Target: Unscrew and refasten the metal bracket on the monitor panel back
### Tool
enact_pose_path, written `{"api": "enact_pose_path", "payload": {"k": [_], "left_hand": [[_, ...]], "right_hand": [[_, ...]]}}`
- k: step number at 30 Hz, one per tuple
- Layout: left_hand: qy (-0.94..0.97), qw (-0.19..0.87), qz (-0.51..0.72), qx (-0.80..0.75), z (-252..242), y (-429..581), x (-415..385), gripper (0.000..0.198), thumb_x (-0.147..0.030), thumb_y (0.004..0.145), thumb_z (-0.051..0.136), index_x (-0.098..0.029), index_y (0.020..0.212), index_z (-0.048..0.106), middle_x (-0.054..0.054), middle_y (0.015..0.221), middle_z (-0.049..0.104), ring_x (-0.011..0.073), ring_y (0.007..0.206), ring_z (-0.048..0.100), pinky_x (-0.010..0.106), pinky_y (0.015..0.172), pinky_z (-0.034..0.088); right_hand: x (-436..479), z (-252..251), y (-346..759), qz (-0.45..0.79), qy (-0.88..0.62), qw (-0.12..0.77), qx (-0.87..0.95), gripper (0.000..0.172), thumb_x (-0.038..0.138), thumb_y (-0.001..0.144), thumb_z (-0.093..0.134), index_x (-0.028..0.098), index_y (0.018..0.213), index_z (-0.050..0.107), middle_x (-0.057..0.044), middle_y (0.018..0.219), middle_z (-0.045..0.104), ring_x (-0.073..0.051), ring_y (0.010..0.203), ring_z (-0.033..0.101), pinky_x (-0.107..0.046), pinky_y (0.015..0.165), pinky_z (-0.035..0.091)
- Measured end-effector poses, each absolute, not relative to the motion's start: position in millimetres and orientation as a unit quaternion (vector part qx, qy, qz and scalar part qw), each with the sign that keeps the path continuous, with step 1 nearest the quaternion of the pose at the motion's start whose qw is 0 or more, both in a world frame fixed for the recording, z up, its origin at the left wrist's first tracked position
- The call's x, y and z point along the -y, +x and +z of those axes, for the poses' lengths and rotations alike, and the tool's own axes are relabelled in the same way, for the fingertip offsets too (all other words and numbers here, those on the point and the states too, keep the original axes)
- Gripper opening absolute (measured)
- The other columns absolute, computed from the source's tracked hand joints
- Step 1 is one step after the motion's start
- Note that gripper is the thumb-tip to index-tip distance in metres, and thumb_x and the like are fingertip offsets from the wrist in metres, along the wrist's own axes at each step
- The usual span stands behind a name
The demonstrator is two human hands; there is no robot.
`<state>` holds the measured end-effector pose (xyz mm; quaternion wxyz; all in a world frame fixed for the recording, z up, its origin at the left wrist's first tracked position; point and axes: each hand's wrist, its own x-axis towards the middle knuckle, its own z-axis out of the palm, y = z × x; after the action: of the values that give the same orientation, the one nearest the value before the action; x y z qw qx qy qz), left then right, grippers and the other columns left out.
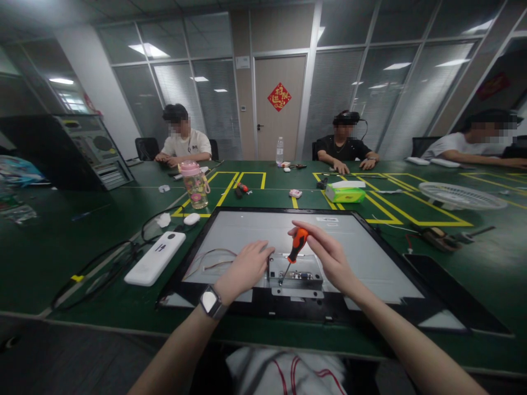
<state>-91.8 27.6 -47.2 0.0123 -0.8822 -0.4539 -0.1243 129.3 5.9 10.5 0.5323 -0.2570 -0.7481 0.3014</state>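
A monitor panel (242, 225) lies flat before me, its grey back up and its black frame around it. On its near half sits a metal bracket (296, 280) with a row of connector ports. My right hand (329, 255) holds an orange-and-black screwdriver (298, 246) by its handle. The shaft slants down to the bracket's left part; its contact with any screw is too small to make out. My left hand (247, 266), wearing a watch (210, 301), lies with fingers stretched out against the bracket's left edge. Beside it thin wires (206, 259) run across the panel.
Left of the panel are a white power bank (155, 259), black cables (102, 274) and a pink-lidded bottle (194, 185). Beyond it stands a green box (345, 192). To the right lie a dark slab (453, 291) and a white round grille (461, 195). Several people sit opposite.
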Motion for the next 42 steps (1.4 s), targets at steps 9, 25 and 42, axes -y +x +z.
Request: {"api": "enact_pose_path", "payload": {"k": [9, 25, 42], "left_hand": [[-0.880, 0.007, -0.129, 0.458, -47.6, -91.0, -28.2, 0.039, -0.015, 0.093, 0.040, -0.019, 0.131, 0.050, 0.012, 0.139, 0.051, 0.0232, 0.130, 0.046, 0.041, 0.110, 0.036], [-0.882, 0.014, -0.123, 0.456, -43.9, -90.2, -25.8, 0.041, -0.012, 0.092, 0.041, -0.018, 0.131, 0.050, 0.012, 0.139, 0.051, 0.0237, 0.129, 0.047, 0.040, 0.110, 0.036], [-0.883, 0.024, -0.119, 0.454, -46.6, -91.0, -27.3, 0.041, -0.014, 0.092, 0.041, -0.020, 0.132, 0.050, 0.011, 0.139, 0.051, 0.0236, 0.129, 0.047, 0.041, 0.109, 0.037]], "right_hand": [[-8.5, 10.7, 130.0, 0.290, -0.268, 0.530, 0.750, 0.031, 0.031, 0.097, 0.049, 0.027, 0.126, 0.059, -0.006, 0.101, 0.066, -0.020, 0.094, 0.063, -0.039, 0.089, 0.049], [-6.7, 10.7, 131.6, 0.236, -0.248, 0.533, 0.774, 0.033, 0.023, 0.098, 0.044, 0.029, 0.128, 0.057, -0.007, 0.111, 0.065, -0.022, 0.103, 0.060, -0.040, 0.092, 0.046], [-9.5, 8.4, 131.1, 0.205, -0.255, 0.552, 0.767, 0.025, 0.025, 0.091, 0.060, 0.029, 0.114, 0.066, -0.004, 0.095, 0.062, -0.021, 0.091, 0.059, -0.036, 0.083, 0.047]]}}
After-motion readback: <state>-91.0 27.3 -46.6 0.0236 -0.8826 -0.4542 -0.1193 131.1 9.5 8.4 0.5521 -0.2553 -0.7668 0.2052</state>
